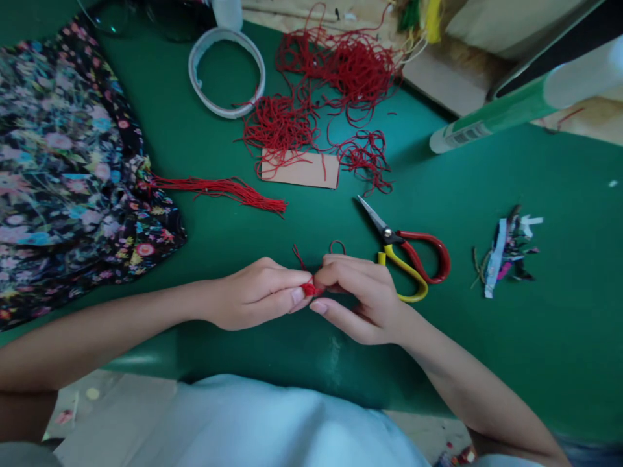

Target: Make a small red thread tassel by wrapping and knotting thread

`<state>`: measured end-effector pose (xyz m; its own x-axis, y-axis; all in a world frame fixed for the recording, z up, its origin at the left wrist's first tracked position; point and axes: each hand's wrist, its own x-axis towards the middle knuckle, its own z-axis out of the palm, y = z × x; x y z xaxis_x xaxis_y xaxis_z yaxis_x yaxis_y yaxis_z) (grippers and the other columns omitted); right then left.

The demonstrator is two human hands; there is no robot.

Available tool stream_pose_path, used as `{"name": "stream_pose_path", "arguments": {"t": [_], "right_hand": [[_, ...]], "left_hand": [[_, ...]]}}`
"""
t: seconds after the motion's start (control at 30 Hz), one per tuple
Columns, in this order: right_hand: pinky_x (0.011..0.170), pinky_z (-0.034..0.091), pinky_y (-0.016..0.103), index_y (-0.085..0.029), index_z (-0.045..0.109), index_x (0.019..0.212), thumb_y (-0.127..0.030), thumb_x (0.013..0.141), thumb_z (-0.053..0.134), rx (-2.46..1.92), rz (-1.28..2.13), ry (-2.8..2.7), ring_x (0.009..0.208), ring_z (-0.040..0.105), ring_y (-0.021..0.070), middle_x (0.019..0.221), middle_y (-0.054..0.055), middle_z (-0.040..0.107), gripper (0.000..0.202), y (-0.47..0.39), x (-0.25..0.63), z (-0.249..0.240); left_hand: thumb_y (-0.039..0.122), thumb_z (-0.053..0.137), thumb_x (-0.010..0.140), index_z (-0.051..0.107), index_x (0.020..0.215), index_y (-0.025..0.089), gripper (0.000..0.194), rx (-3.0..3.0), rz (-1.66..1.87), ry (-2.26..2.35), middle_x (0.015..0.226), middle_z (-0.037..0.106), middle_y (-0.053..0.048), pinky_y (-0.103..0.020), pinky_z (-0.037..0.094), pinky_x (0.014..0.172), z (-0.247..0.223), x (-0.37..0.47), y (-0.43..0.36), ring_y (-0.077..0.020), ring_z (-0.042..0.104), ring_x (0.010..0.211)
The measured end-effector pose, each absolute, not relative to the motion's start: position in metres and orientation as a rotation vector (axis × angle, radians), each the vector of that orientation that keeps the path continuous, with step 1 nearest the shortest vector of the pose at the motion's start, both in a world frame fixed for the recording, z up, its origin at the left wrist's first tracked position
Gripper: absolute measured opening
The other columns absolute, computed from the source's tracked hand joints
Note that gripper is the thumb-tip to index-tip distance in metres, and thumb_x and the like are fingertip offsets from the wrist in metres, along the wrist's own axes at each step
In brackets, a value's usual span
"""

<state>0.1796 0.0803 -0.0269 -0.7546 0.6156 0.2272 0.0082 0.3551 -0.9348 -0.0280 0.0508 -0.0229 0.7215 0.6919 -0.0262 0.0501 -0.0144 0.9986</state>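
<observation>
Between thumb and fingers, my left hand (260, 294) pinches a small bunch of red thread (309, 288) over the green table. My right hand (363, 295) meets it from the other side, fingers curled against the bunch, its thumb a little apart. Whether a strand lies in the right fingertips is hidden. Loose ends of thread stick up past both hands. Just beyond the right hand lie scissors (388, 233) with one red and one yellow handle. A finished-looking red tassel (233, 192) lies farther off, beside floral fabric (78, 175).
Tangled red thread (360, 68) heaps at the back, partly over a cardboard piece (302, 171). A tape roll (195, 71) lies left of it. To the right are a green-and-white tube (511, 107) and fabric scraps (496, 256). The table's near edge runs along my shirt.
</observation>
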Motion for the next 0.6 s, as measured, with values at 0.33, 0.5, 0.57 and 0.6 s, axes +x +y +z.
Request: {"name": "stream_pose_path", "arguments": {"t": [0.33, 0.5, 0.57, 0.6], "right_hand": [[0.057, 0.035, 0.020, -0.018, 0.051, 0.078, -0.015, 0.096, 0.052, -0.651, 1.527, -2.011, 0.059, 0.041, 0.0070, 0.066, -0.004, 0.045, 0.018, 0.077, 0.177, -0.022], [0.051, 0.026, 0.021, -0.017, 0.044, 0.066, -0.027, 0.099, 0.049, -0.731, 2.099, -1.824, 0.053, 0.030, 0.0049, 0.058, -0.007, 0.035, 0.035, 0.081, 0.181, -0.016], [0.049, 0.023, 0.022, -0.017, 0.045, 0.065, -0.032, 0.098, 0.052, -0.746, 2.296, -1.621, 0.052, 0.029, 0.0048, 0.057, -0.007, 0.034, 0.037, 0.080, 0.182, -0.016], [0.048, 0.022, 0.022, -0.017, 0.045, 0.066, -0.034, 0.097, 0.054, -0.757, 2.393, -1.487, 0.052, 0.028, 0.0048, 0.057, -0.007, 0.034, 0.036, 0.079, 0.182, -0.017]], "left_hand": [[0.018, 0.035, 0.099, 0.043, 0.077, 0.020, 0.024, 1.641, 0.706, 0.879, 0.064, 0.049, 0.005, -0.020, 0.037, 0.054, -0.028, -0.020, 0.038, -0.0074, 0.043, 0.054], [0.017, 0.036, 0.098, 0.047, 0.087, 0.020, 0.016, 1.779, 0.758, 1.097, 0.068, 0.055, 0.004, -0.020, 0.040, 0.057, -0.033, -0.015, 0.026, -0.0081, 0.049, 0.057], [0.016, 0.036, 0.098, 0.048, 0.093, 0.020, 0.013, 1.823, 0.760, 1.127, 0.069, 0.055, 0.005, -0.019, 0.040, 0.057, -0.034, -0.014, 0.022, -0.0075, 0.050, 0.056], [0.016, 0.036, 0.098, 0.048, 0.095, 0.020, 0.013, 1.840, 0.757, 1.135, 0.069, 0.055, 0.005, -0.019, 0.040, 0.057, -0.034, -0.014, 0.020, -0.0073, 0.050, 0.056]]}}
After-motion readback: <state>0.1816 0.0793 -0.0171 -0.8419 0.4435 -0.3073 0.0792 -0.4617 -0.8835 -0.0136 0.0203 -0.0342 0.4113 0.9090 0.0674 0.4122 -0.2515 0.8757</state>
